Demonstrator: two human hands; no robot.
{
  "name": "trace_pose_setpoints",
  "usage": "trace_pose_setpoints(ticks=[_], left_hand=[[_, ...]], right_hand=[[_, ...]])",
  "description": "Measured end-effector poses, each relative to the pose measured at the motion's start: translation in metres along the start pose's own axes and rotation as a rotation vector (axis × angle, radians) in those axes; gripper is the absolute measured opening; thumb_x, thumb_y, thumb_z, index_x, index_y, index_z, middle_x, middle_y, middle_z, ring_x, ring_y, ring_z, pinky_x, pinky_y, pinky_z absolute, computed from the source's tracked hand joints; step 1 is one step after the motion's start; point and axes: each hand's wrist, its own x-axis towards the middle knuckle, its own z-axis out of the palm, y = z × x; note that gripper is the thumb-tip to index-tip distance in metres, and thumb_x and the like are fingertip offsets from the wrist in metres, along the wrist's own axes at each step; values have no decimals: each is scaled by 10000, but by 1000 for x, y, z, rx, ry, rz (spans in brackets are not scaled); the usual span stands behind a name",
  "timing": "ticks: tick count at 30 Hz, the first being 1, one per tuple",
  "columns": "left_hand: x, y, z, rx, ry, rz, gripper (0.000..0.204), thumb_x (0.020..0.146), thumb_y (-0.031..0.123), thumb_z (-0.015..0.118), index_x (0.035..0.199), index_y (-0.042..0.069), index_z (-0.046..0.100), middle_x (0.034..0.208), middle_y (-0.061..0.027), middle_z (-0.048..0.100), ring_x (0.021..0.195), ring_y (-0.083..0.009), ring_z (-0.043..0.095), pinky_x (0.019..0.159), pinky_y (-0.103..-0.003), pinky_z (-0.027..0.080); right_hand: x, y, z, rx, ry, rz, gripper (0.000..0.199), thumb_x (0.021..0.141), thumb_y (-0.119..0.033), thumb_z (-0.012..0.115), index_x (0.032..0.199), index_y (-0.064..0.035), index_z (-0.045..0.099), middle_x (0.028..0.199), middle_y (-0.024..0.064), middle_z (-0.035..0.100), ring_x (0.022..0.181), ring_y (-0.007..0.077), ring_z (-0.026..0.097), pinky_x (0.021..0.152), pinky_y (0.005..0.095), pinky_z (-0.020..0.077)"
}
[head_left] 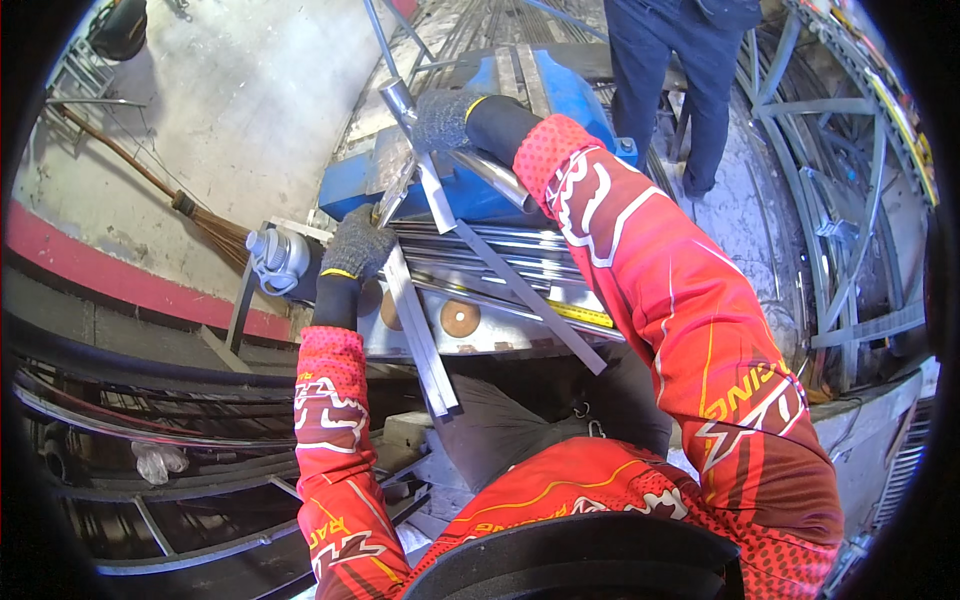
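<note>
My left hand (360, 246), in a grey knit glove, closes round the upper part of a light metal bar (418, 330) that slants down toward my lap. Farther up and to the right, my right hand (446, 122), gloved alike, is closed on a shiny metal tube (432, 192); its fingertips are partly hidden. A second shiny tube (497, 180) lies under my right wrist. A flat grey bar (532, 297) runs from below the tube toward my lap. Behind the hands stands a blue machine (575, 100) with a metal top. More shiny tubes (500, 252) lie side by side beneath.
A yellow measuring strip (580, 314) and round brown discs (460, 319) lie on the bench. A grey fitting (277, 260) and a broom (190, 207) are at left. Another person (675, 80) stands beyond the machine. Metal racks (835, 200) line the right.
</note>
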Motion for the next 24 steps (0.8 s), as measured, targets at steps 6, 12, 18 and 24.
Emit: trace_pose_setpoints(ticks=[6, 12, 18, 24], left_hand=[[8, -13, 6, -69, -25, 9, 345, 800, 218, 626, 1052, -17, 640, 918, -240, 668, 877, -379, 644, 798, -455, 505], [5, -14, 5, -74, -29, 56, 288, 824, 189, 634, 1026, -14, 606, 740, -130, 614, 633, -223, 603, 605, -380, 501], [9, -19, 6, -108, -60, 34, 282, 814, 180, 643, 1025, -3, 603, 744, -102, 608, 626, -205, 595, 578, -362, 508], [9, -16, 4, -109, -70, 28, 270, 808, 185, 639, 991, -9, 600, 740, -97, 604, 605, -200, 589, 565, -363, 510]], right_hand=[[14, 7, 9, -50, 0, -42, 362, 854, -174, 549, 1093, 28, 732, 1083, 264, 709, 1034, 397, 702, 945, 475, 534], [12, 6, 8, 10, 6, -14, 382, 846, -197, 547, 1090, 33, 729, 1079, 266, 708, 1026, 398, 703, 944, 478, 532], [14, 10, 10, 37, 24, -15, 397, 840, -222, 555, 1091, 32, 729, 1078, 271, 705, 1025, 400, 703, 941, 478, 531], [13, 8, 9, 46, 23, 0, 395, 834, -220, 566, 1091, 31, 730, 1075, 273, 705, 1018, 403, 704, 938, 483, 532]])
